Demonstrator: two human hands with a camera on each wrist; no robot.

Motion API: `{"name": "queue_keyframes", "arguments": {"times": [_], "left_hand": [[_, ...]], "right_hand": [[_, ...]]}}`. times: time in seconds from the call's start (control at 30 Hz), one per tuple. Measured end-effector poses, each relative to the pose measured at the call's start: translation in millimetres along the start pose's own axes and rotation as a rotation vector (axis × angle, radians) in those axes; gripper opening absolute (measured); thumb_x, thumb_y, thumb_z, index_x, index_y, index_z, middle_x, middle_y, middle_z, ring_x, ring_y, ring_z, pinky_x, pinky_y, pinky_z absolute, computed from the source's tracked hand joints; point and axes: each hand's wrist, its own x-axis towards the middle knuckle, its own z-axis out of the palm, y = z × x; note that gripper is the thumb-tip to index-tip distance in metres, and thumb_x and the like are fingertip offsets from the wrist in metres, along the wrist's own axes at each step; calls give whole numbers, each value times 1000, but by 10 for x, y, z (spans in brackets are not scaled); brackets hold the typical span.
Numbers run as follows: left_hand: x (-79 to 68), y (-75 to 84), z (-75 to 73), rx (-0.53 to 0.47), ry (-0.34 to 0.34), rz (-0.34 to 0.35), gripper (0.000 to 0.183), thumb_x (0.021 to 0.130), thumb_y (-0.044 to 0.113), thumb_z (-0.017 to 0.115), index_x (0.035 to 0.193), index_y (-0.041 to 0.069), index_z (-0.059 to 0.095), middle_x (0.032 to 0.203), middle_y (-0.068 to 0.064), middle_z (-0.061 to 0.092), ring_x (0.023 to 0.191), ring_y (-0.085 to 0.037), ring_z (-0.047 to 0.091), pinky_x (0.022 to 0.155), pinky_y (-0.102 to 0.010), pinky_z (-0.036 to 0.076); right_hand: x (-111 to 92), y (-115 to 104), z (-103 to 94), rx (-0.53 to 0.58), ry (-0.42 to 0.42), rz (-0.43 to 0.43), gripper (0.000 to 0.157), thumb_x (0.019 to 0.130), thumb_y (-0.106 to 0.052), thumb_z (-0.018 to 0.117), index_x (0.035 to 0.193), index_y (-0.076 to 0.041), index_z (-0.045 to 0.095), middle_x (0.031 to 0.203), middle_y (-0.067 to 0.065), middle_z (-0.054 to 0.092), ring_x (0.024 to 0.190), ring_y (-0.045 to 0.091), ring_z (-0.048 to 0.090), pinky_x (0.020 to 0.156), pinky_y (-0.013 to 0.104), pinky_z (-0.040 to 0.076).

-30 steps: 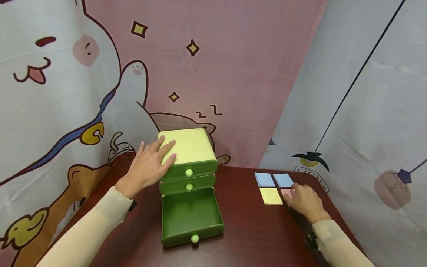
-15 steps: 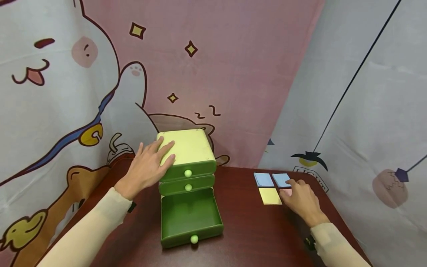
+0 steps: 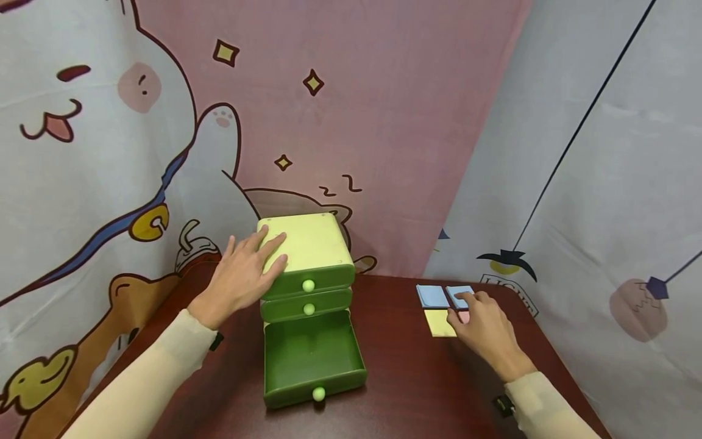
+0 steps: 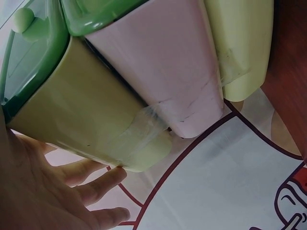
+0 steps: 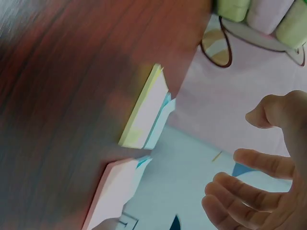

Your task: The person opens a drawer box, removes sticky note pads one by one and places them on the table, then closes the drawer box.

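My left hand point(image 3: 238, 277) rests with spread fingers on the pale yellow top of a small drawer cabinet point(image 3: 315, 244). Its green bottom drawer point(image 3: 298, 391) is pulled out with nothing inside, while the two drawers above are in. Over the sticky note pads hovers my right hand point(image 3: 488, 329), fingers loosely bent and holding nothing. Below it lie a yellow pad point(image 3: 437, 324), a pink pad point(image 5: 108, 194) and two blue pads, the left one point(image 3: 432, 296) in plain sight. In the head view the hand partly covers the pink pad and the right blue pad point(image 3: 456, 290).
A dark red-brown wooden table point(image 3: 400, 366) carries everything. Behind it and along the sides hangs a printed cartoon cloth point(image 3: 384, 152). The cabinet's side, in the left wrist view, shows a pink middle tier point(image 4: 163, 62) and clear tape point(image 4: 144, 127).
My right hand has moved left and slightly up from the pink pad, and now reaches over toward the yellow and blue pads. The left hand stays on the cabinet.
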Motion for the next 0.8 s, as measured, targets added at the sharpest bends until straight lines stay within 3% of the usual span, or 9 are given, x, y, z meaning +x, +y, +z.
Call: {"name": "queue_keyframes", "arguments": {"times": [0.13, 0.23, 0.5, 0.8], "left_hand": [[5, -6, -1, 3, -2, 2, 70, 123, 64, 37, 183, 28, 43, 192, -22, 32, 166, -60, 47, 141, -86, 14], [10, -11, 6, 5, -2, 2, 71, 123, 64, 37, 183, 27, 44, 192, -22, 32, 166, -60, 47, 141, -85, 14], [4, -13, 17, 7, -4, -3, 72, 123, 66, 36, 183, 27, 43, 192, -22, 31, 166, -60, 47, 141, -85, 13], [13, -9, 22, 7, 3, 0, 71, 123, 64, 37, 183, 27, 44, 192, -22, 32, 166, -60, 47, 141, -86, 15]], "right_hand": [[-13, -148, -15, 9, 25, -43, 42, 97, -23, 90, 133, -2, 83, 111, 22, 76, 81, 27, 66, 56, 41, 55], [-34, -271, -28, 21, 40, -77, 40, 96, -21, 91, 131, -4, 84, 110, 19, 77, 77, 21, 62, 55, 34, 49], [-148, -665, 8, 46, 154, -237, 34, 89, -19, 95, 121, -9, 87, 103, 12, 80, 82, 26, 72, 64, 42, 60], [-264, -1064, 9, 117, 128, -311, 36, 92, -21, 95, 126, -16, 85, 106, 3, 79, 89, 19, 74, 70, 38, 63]]}}
